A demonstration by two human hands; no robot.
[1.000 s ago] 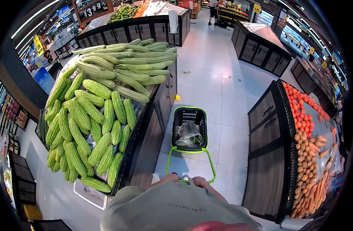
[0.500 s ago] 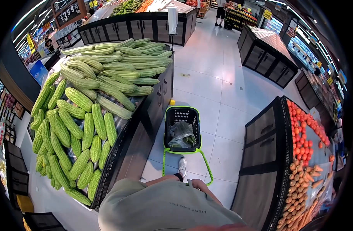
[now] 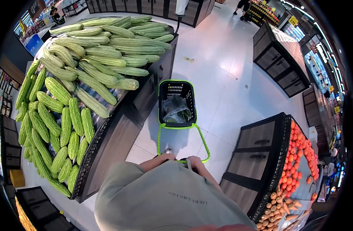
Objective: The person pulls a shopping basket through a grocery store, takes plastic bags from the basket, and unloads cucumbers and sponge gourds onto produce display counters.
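A black shopping basket with a bright green rim (image 3: 195, 101) stands on the floor in front of me. Its long green handle (image 3: 203, 142) is pulled out towards my body. My right hand (image 3: 194, 161) is closed on the handle's crossbar, close to my shirt. My left hand (image 3: 167, 157) is closed at the left part of the same bar, its fingers partly hidden. Inside the basket lies a clear plastic bag (image 3: 175, 109) with dark green produce, its kind unclear.
At left, a stand holds bitter melons (image 3: 65, 125) and long ridged pale-green gourds (image 3: 103, 75). The right stand (image 3: 257, 144) carries tomatoes (image 3: 294, 159) and carrots (image 3: 274, 210). Tiled floor (image 3: 211, 77) runs ahead between them, towards another cabinet (image 3: 278, 63) and a distant person (image 3: 242, 7).
My view has tilted down and shifted, so the basket and stands sit higher in it. Both hands now show more at the handle. The distant person has changed stance.
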